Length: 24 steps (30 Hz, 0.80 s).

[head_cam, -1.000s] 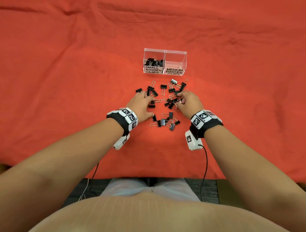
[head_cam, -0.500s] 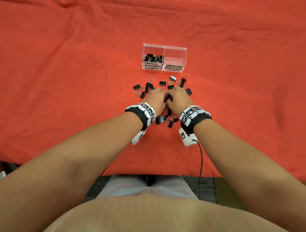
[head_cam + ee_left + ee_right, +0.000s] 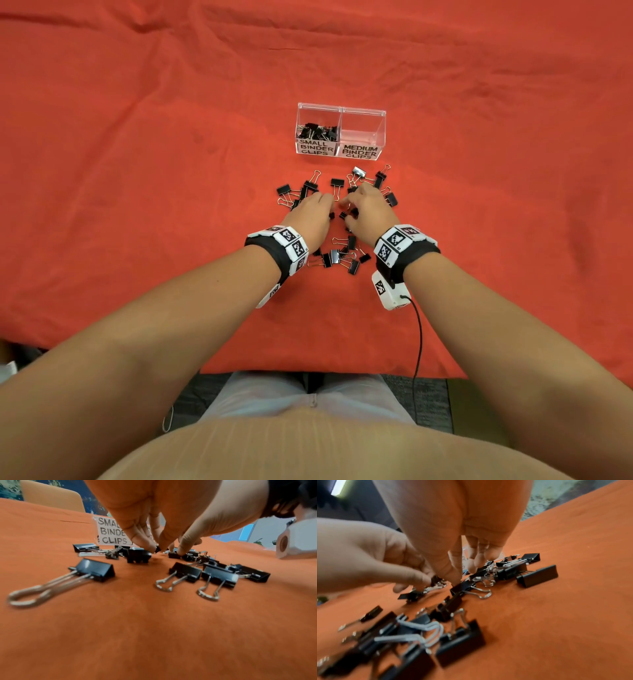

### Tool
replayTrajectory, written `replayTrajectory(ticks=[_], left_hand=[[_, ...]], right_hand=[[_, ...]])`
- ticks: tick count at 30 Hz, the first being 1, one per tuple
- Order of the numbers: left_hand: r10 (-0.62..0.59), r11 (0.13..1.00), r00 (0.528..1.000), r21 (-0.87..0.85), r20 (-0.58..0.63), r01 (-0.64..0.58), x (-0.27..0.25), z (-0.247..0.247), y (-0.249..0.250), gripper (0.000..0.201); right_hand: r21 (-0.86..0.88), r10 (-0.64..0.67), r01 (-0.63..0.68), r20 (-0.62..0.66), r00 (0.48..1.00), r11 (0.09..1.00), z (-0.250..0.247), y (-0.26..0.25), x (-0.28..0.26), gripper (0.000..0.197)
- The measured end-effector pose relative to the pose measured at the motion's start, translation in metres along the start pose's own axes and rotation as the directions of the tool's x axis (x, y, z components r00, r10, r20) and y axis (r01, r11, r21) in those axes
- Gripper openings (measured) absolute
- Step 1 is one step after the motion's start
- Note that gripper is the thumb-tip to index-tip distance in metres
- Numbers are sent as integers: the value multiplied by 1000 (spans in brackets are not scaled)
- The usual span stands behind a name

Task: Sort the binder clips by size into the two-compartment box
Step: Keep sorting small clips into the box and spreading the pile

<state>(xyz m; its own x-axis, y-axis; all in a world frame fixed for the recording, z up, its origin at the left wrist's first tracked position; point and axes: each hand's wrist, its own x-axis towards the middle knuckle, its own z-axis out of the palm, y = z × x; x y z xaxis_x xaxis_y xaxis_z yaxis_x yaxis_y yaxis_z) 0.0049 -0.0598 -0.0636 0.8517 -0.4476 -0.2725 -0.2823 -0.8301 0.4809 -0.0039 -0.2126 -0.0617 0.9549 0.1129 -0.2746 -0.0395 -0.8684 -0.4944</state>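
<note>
Left hand [image 3: 310, 216] pinching a small clip [image 3: 157, 549], right hand [image 3: 368, 209] fingertips down on the scattered binder clips [image 3: 342, 255].

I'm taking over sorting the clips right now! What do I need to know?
Left hand: fingertips pinching a small clip in the pile.
Right hand: fingers down among the clips; whether it holds one, cannot tell.
Box: sits beyond the pile. The SMALL side has clips in it; the MEDIUM side holds none.
Done: some small clips sorted.
Left: many clips, mostly bigger ones, lie loose on the red cloth. Pick out any remaining small ones, then put the bigger ones in MEDIUM.
</note>
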Motion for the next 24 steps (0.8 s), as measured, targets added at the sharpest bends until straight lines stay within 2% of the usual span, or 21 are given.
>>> replayTrajectory(ticks=[6, 10, 13, 15, 17, 20, 24], left_hand=[[-21, 994, 993, -108, -114, 9, 2, -15, -12, 29], [-179, 952, 965, -281, -191, 121, 18, -39, -11, 26], [-326, 873, 916, -447, -235, 196, 39, -62, -11, 25], [-373, 844, 892, -492, -257, 211, 54, -77, -11, 26], [-393, 840, 878, -496, -274, 221, 67, -89, -11, 28], [-393, 855, 878, -459, -273, 240, 79, -98, -13, 32], [-331, 889, 914, -404, -234, 218, 80, -103, -17, 39]], right_hand=[[-197, -115, 116, 18, 993, 974, 3, -7, -1, 22], [-239, -159, 161, 24, 987, 958, 4, -8, -1, 12], [-44, -70, 71, 30, 997, 997, -5, -9, 3, 7], [161, 36, -37, 5, 999, 986, -18, -11, 9, 7], [275, 103, -85, -51, 993, 958, -32, -15, 17, 7], [350, 168, -118, -116, 979, 929, -51, -23, 39, 6], [378, 198, -125, -160, 967, 917, -66, -36, 75, 3]])
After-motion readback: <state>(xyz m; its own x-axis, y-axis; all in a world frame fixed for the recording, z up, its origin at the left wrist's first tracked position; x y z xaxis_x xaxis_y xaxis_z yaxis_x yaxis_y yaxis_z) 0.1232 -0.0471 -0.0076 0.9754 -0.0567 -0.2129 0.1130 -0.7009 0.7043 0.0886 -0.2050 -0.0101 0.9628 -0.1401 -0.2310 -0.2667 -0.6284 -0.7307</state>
